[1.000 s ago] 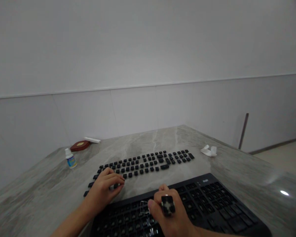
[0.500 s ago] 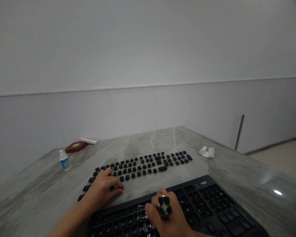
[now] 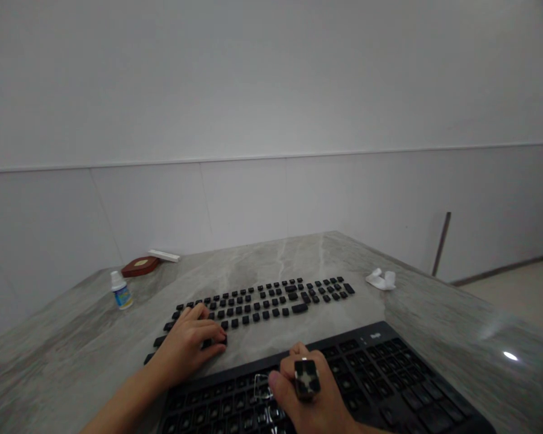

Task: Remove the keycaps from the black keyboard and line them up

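Note:
My left hand (image 3: 192, 342) rests on the table with thumb and forefinger pinched on a black keycap (image 3: 225, 340), near the left end of the rows of loose keycaps (image 3: 253, 307). My right hand (image 3: 314, 392) is wrapped round a keycap puller (image 3: 306, 378). Its dark, square handle end points up at me, and thin wire loops show left of my thumb. Below lies a black keyboard (image 3: 375, 355), with many keycaps off on its left and middle. My right hand and wrist hide part of it.
A small white bottle with a blue label (image 3: 121, 290) stands at the left. Behind it lie a dark red box (image 3: 140, 266) and a white strip (image 3: 164, 255). Crumpled white tissue (image 3: 381, 279) lies at the right. The marble-patterned table (image 3: 443, 325) reaches a grey wall.
The view has shifted very slightly. Both hands keep nearly the same place and grip; the puller's handle end has tilted a little.

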{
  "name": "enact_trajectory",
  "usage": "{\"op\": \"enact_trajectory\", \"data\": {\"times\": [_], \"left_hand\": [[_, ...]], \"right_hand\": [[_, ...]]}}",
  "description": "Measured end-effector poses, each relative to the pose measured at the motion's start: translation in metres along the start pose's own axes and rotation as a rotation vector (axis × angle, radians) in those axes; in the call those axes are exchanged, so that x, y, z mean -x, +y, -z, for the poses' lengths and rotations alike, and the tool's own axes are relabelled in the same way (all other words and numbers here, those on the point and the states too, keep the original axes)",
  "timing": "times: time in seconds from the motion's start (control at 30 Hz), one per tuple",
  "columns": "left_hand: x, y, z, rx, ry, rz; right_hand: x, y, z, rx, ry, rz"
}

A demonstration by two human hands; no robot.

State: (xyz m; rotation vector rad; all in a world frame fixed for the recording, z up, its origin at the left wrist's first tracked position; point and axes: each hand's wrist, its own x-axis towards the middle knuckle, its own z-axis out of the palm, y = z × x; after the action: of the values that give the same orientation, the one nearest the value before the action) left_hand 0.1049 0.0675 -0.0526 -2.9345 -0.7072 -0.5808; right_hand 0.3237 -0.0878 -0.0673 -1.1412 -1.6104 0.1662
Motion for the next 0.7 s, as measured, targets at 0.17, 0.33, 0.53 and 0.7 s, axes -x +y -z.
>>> {"op": "enact_trajectory", "data": {"times": [0.17, 0.33, 0.53, 0.7], "left_hand": [[0.002, 0.0, 0.0, -0.015, 0.017, 0.049], [0.002, -0.002, -0.001, -0.024, -0.005, 0.073], [0.002, -0.003, -0.001, -0.016, -0.017, 0.082], [0.001, -0.001, 0.0, -0.024, -0.011, 0.083]], "right_hand": [[-0.004, -0.002, 0.001, 0.005, -0.021, 0.02], [-0.007, -0.011, 0.007, 0.001, -0.037, 0.015], [-0.006, -0.012, 0.007, -0.036, -0.014, 0.014], [-0.004, -0.009, 0.006, 0.005, -0.019, 0.009]]}}
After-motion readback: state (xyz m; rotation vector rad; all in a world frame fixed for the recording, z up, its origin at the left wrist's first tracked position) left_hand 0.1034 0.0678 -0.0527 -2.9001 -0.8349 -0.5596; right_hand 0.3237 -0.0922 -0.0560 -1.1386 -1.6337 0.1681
